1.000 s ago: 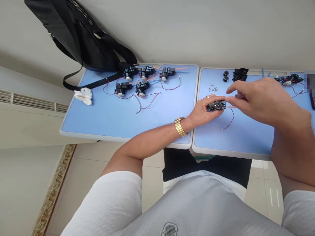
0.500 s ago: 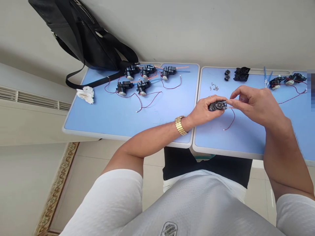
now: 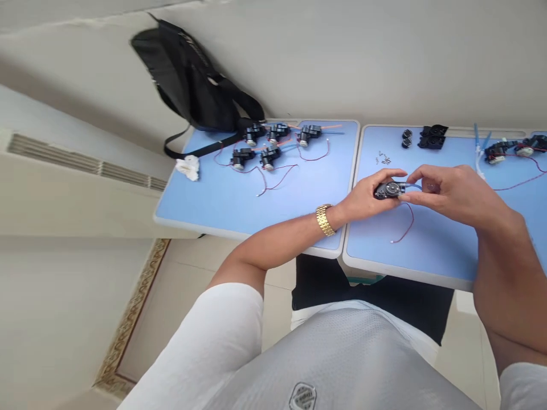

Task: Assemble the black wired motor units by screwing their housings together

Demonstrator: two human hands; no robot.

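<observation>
My left hand (image 3: 366, 196) grips a small black motor housing (image 3: 387, 189) just above the right blue table (image 3: 431, 250). A red wire (image 3: 405, 225) hangs from the housing down onto the table. My right hand (image 3: 448, 191) is closed in a pinch at the housing's right end, on a thin blue tube (image 3: 412, 185) that sticks out of it. A gold watch (image 3: 325, 220) sits on my left wrist.
Several finished black units with red wires (image 3: 273, 149) lie at the back of the left blue table (image 3: 239, 199), beside a black bag (image 3: 200, 85) and a white crumpled tissue (image 3: 188, 168). On the right table: small screws (image 3: 383, 158), black parts (image 3: 431, 136), blue tubes (image 3: 481, 139), more units (image 3: 510, 149).
My right hand has come back from the far right of the table and closed on the housing's end with a blue tube. The view has shifted, so everything sits further right.
</observation>
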